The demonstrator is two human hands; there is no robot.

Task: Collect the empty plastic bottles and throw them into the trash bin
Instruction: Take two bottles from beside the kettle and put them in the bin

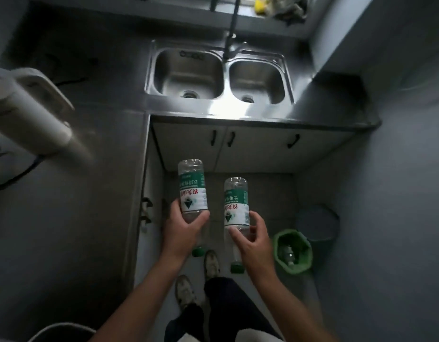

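Standing on the floor (267,193) in pale shoes (211,262), the person holds one bottle in each hand, out in front at about waist height. Clamped on the left bottle (192,188) near its neck, the left hand (182,230) has its fingers wrapped around the clear lower part, with the green cap (198,251) pointing back toward the body. Closed on the right bottle (236,202) in the same way, the right hand (253,236) keeps its green cap (237,267) nearest the person too. Both bottles look empty and are held apart, not touching, probably so each can be dropped separately.

Just to the right of the right hand, down on the floor, sits the trash bin (293,248) with a green liner; something clear, perhaps another bottle, already lies inside. A second, darker bin (317,223) stands just behind it. Carrying both at once saves a trip; the next move would likely be a swing right and down.

Farther on are cabinet doors (250,149), then the steel surface (319,107) with a double sink (218,75) and its tap (232,38).
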